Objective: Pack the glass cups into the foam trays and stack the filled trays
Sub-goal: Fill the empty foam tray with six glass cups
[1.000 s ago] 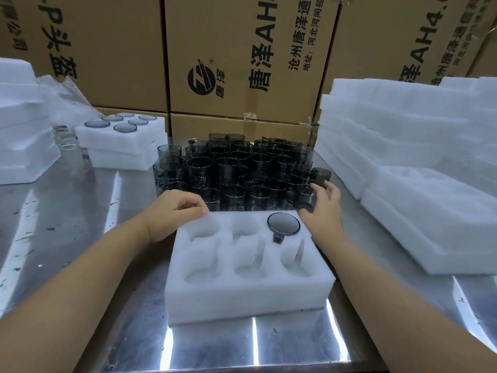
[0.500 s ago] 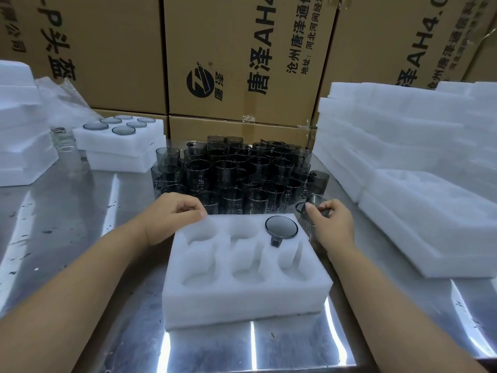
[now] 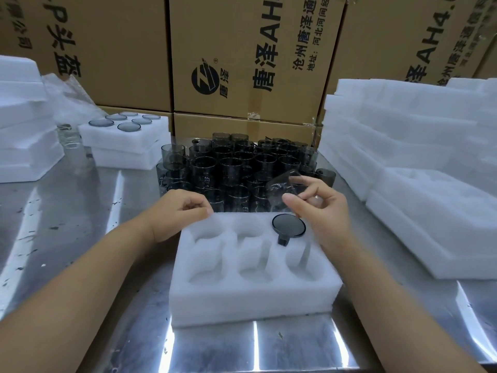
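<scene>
A white foam tray [image 3: 252, 297] with six pockets lies in front of me on the steel table. One smoky glass cup [image 3: 288, 225] sits upside down in its far right pocket; the other pockets are bare. Behind the tray stands a dense cluster of grey glass cups [image 3: 231, 168]. My right hand [image 3: 320, 208] holds a tilted glass cup [image 3: 282, 185] in the air just above the tray's far right corner. My left hand [image 3: 178, 211] rests with curled fingers on the tray's far left corner.
Two filled foam trays [image 3: 126, 141] are stacked at the back left. Stacks of foam trays [image 3: 403, 146] line the right side, and more foam [image 3: 21, 130] stands at far left. Cardboard boxes [image 3: 242, 55] wall off the back.
My right hand reached into the cup cluster, took one cup and lifted it toward the tray, tilting it. My left hand stayed on the tray's far left corner.
</scene>
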